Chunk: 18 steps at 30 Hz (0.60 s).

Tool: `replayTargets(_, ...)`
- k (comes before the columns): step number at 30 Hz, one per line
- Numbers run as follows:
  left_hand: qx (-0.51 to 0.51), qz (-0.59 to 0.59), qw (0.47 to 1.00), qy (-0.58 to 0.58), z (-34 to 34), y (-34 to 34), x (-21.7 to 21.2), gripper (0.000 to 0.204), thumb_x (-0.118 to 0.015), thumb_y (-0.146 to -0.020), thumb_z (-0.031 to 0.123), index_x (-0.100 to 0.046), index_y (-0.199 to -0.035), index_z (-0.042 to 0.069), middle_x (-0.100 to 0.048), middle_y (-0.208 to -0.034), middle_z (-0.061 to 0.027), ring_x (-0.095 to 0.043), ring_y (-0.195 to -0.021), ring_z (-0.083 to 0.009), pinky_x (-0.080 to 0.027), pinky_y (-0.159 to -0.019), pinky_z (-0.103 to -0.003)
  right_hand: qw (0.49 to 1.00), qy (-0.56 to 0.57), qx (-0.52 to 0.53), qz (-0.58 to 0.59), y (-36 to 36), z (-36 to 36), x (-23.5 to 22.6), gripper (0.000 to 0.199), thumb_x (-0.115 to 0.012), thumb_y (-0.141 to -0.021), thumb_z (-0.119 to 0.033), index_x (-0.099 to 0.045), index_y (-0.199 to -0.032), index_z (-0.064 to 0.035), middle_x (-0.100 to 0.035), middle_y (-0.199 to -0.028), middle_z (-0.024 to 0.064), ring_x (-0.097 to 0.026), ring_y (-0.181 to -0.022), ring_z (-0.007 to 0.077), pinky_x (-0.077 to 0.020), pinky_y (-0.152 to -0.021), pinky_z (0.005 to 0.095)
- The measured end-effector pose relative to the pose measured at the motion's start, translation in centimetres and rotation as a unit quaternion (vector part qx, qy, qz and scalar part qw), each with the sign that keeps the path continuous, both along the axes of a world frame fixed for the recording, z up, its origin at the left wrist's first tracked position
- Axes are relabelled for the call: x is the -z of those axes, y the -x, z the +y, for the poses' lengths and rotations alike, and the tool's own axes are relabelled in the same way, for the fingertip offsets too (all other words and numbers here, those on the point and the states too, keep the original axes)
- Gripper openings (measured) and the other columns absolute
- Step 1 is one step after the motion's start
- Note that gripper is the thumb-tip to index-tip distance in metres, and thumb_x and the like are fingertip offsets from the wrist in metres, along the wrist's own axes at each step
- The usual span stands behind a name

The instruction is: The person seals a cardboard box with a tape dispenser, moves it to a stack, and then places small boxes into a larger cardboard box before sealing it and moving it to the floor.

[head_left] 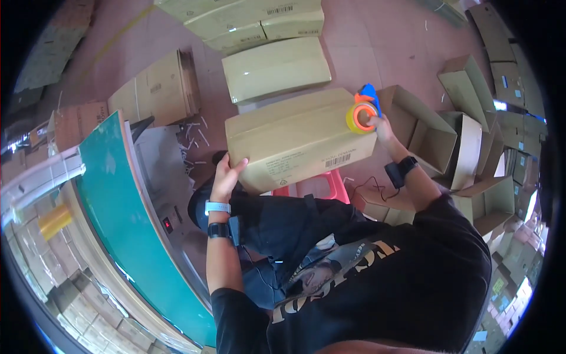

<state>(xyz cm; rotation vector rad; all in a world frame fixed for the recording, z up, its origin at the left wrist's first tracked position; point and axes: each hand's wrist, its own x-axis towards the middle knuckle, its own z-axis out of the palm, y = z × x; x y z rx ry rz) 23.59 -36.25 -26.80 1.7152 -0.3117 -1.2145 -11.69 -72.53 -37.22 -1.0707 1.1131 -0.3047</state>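
A long closed cardboard box is in front of me, tilted, with printing and a barcode on the side toward me. My left hand grips its left end, the thumb on the near side and the other fingers partly hidden around the end. At the box's right end, my right hand is closed on a tape dispenser with blue and orange parts and a roll of yellow tape. The dispenser lies against the box's upper right corner. Whether the right hand also touches the box is hard to see.
Beyond stand a taped box and stacked boxes. Open boxes crowd the right. A pink stool sits under the held box. Left are folded cardboard, a green-topped table and another yellow tape roll.
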Motion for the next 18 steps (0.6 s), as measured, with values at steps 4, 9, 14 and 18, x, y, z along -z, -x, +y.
replayTargets(4,-0.002,0.024,1.000,0.000,1.3,-1.3,3.7,0.050,-0.068,-0.090,0.009,-0.053,-0.137,-0.002,-0.064,-0.127,-0.0103,-0.058,-0.116,-0.0184,-0.043,-0.104,-0.032,1.000,0.002,0.007,-0.014,0.5,2.8,2.5,0.043,-0.059,-0.074,-0.007,-0.062,-0.116,-0.0011,-0.066,-0.104,0.0052,-0.062,-0.096,0.0169,-0.0478,-0.090,0.0299)
replayTargets(9,0.111,-0.190,0.974,-0.055,3.8,-2.9,9.9,0.060,-0.071,-0.087,0.012,-0.047,-0.141,-0.001,-0.065,-0.125,-0.0218,-0.062,-0.117,-0.0307,-0.047,-0.100,-0.037,0.999,-0.018,-0.003,0.027,-2.0,7.5,9.3,0.046,-0.062,-0.075,-0.008,-0.064,-0.121,-0.0026,-0.067,-0.102,0.0051,-0.064,-0.093,0.0183,-0.0504,-0.087,0.0318)
replayTargets(14,0.194,-0.316,0.925,-0.080,-0.8,-1.3,4.3,0.053,-0.067,-0.091,0.019,-0.051,-0.137,-0.001,-0.062,-0.123,-0.0294,-0.058,-0.117,-0.0463,-0.048,-0.099,-0.039,0.984,-0.142,0.042,0.102,-1.8,10.5,21.1,0.042,-0.063,-0.077,-0.015,-0.069,-0.117,-0.0039,-0.070,-0.102,0.0125,-0.068,-0.091,0.0252,-0.0558,-0.082,0.0426)
replayTargets(18,0.011,-0.372,0.926,-0.067,5.1,1.0,-4.5,0.038,-0.063,-0.096,0.011,-0.058,-0.131,-0.003,-0.066,-0.126,-0.0180,-0.061,-0.119,-0.0249,-0.044,-0.104,-0.035,0.955,-0.192,0.001,0.225,-6.9,17.0,18.1,0.053,-0.059,-0.080,-0.027,-0.060,-0.129,-0.0050,-0.066,-0.111,0.0170,-0.064,-0.101,0.0337,-0.0522,-0.090,0.0520)
